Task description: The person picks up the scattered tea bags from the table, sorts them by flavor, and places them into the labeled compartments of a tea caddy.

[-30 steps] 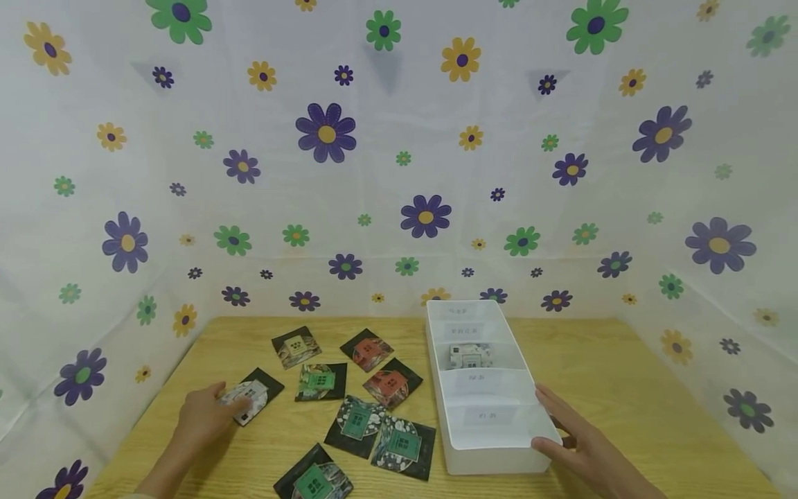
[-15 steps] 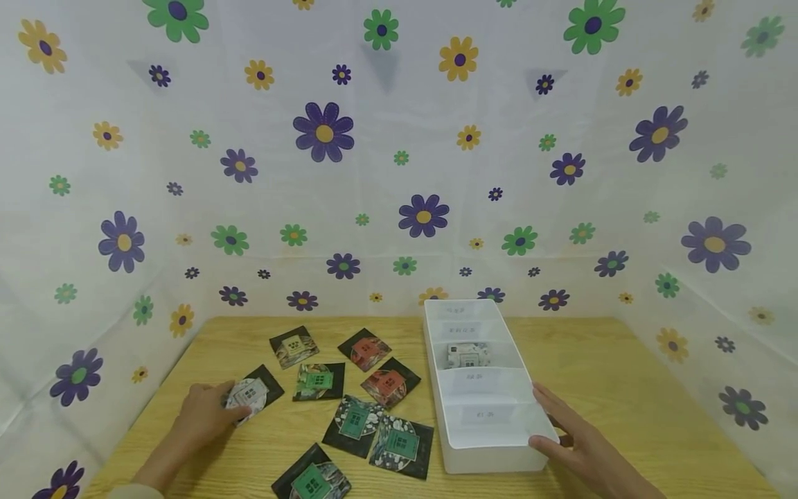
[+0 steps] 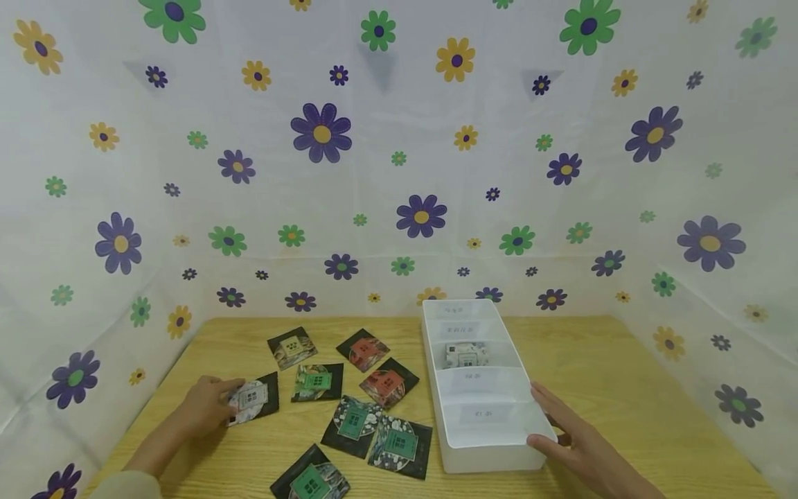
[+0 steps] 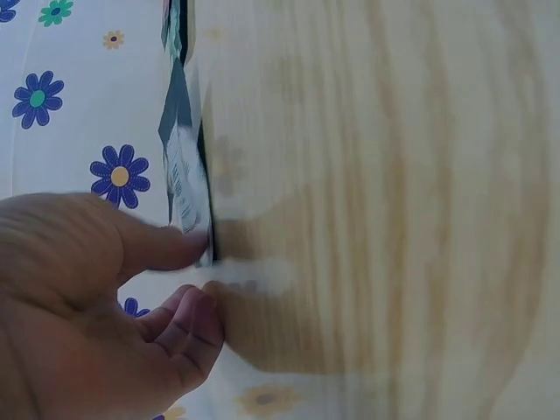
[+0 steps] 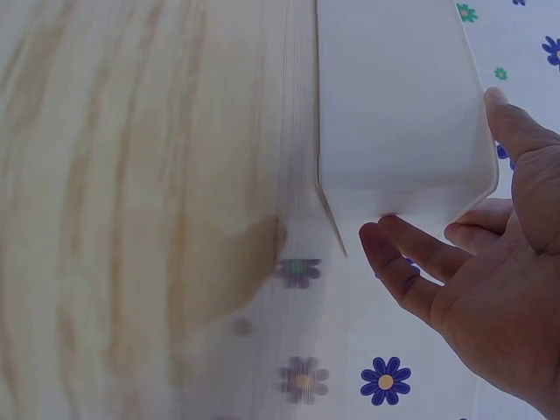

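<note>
At the left of the table, my left hand (image 3: 212, 405) holds the edge of a black sachet (image 3: 255, 398) with a pale floral label. In the left wrist view the thumb rests on the sachet (image 4: 185, 179) at its near end, and the other fingers curl close to the tabletop. My right hand (image 3: 576, 440) grips the near right corner of a long white divided box (image 3: 492, 457). Seen from the right wrist, thumb and fingers (image 5: 424, 249) spread around the end of the box. A similar pale-labelled sachet (image 3: 466, 355) stands in its middle compartment.
Between the hands lie several black sachets: one yellow-labelled (image 3: 293, 346), two red-labelled, such as one sachet (image 3: 389, 382), and several green-labelled, such as another sachet (image 3: 399, 447). Flower-patterned cloth (image 3: 374, 173) encloses the wooden table (image 3: 592, 360) at the back and sides.
The sachet at my left hand has turned clockwise on the table, and that hand has shifted to its left edge. The right hand stays at the box corner.
</note>
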Demonstrator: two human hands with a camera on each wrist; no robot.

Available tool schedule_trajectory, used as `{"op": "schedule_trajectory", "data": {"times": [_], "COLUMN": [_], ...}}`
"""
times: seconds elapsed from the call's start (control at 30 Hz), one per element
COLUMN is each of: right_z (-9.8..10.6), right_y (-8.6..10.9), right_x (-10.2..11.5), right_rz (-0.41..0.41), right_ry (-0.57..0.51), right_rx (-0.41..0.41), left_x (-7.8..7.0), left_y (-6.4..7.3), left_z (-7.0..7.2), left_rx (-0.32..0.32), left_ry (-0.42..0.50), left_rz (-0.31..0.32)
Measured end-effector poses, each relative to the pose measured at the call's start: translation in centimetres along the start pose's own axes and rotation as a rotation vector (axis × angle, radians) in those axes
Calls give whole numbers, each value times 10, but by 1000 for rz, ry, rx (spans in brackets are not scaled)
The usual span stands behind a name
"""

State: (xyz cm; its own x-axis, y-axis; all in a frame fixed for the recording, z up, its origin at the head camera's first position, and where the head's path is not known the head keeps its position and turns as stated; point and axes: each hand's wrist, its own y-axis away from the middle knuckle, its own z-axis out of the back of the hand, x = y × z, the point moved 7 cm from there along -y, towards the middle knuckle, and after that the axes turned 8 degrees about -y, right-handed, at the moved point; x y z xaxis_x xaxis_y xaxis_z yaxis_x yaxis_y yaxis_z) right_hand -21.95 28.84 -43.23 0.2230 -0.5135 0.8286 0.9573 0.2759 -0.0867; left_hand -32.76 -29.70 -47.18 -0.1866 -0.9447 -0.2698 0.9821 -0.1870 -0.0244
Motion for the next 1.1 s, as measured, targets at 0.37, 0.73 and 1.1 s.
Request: {"op": "schedule_trajectory", "data": {"times": [0.37,0.73,1.1], "right_z": [-3,-1,-1], "right_y": [-2,-3,-2], "right_x": [0,-3,-4], "right_rz": [54,-32,-62], "right_ry": [-5,-26,-25], "right_rx": [10,40,49], "left_x": [7,-1,-6], "left_y": [13,21,13], "left_z": [2,-1,-3], "left_rx": [-37,45,-9], "left_ry": [45,-14,110], "left_rz": [148,328,249]}}
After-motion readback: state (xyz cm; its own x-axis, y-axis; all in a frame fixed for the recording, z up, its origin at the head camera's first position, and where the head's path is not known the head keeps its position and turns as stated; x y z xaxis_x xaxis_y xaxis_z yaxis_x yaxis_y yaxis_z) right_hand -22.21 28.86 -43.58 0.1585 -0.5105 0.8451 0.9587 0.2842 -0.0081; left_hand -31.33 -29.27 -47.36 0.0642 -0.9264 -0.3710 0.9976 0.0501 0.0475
